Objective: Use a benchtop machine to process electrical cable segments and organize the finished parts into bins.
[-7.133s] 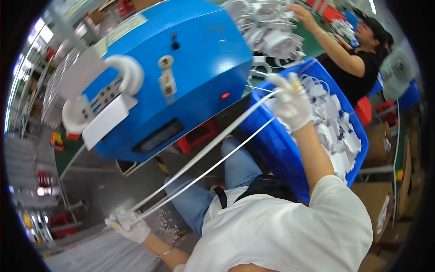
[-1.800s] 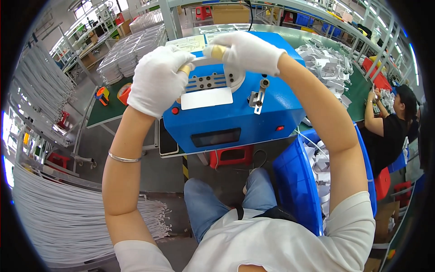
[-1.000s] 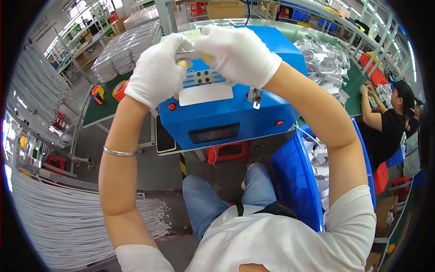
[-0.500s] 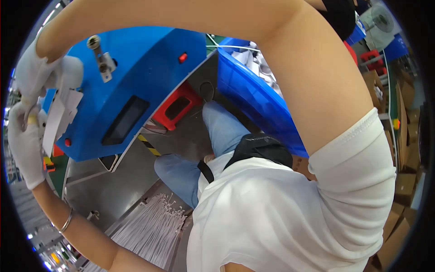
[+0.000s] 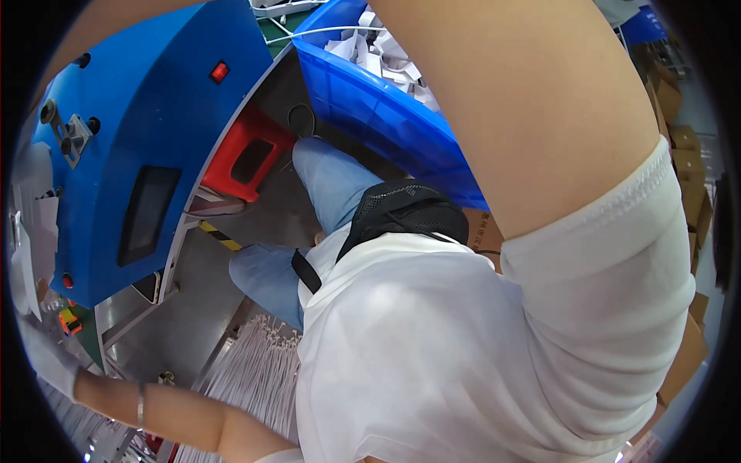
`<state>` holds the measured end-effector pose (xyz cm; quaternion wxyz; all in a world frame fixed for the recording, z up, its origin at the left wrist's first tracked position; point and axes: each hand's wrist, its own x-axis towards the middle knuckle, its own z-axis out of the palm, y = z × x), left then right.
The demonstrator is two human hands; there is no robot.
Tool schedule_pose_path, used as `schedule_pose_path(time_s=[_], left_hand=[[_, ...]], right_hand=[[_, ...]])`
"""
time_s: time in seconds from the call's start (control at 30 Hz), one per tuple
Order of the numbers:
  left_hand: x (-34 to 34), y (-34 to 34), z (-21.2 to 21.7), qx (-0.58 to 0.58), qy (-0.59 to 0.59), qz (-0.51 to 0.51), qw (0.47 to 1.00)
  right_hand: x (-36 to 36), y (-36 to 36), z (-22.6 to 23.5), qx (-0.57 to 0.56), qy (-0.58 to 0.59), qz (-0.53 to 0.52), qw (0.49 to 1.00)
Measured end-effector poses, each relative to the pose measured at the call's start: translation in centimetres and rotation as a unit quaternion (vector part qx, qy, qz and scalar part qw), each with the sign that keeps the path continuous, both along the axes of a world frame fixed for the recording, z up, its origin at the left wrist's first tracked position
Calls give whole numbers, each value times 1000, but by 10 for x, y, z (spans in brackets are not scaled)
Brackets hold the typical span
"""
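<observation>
Nearest is one raised right arm (image 5: 540,108), crossing the top and coming back in at the upper left; its hand blurs into the rim, so I cannot tell its grip. Below lie one white shirt (image 5: 409,332), one black pouch (image 5: 405,212) and two denim-clad knees. One left forearm (image 5: 170,409), with one bracelet (image 5: 141,406), leads to the gloved left hand (image 5: 50,363), beside the desk's (image 5: 91,339) left end (its fingers are too blurred to say whether they grip). Just above it, at least two flat white pieces (image 5: 46,239) stand at the left end of one blue machine (image 5: 116,123), which sits along the desk's front edge and carries one dark screen (image 5: 150,214) and two red buttons (image 5: 220,72). One orange-and-yellow dispenser (image 5: 71,320) sits near the desk's left end. One blue bin (image 5: 386,104) of white parts stands by its front edge; lower down are one red stool (image 5: 231,174) and uncounted white cords (image 5: 258,355).
</observation>
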<state>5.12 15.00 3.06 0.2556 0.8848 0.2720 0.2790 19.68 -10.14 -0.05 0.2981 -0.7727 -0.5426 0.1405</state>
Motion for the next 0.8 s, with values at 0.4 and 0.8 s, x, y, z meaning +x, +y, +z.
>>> schedule_pose_path(time_s=[0.4,0.8], left_hand=[[-9,-46,-86,-151,-398,-74,902],[11,-83,-65,-627,-359,-511,466]], right_hand=[[-10,-9,-27,49,37,4,998],[-1,-2,-2,135,-16,51,989]])
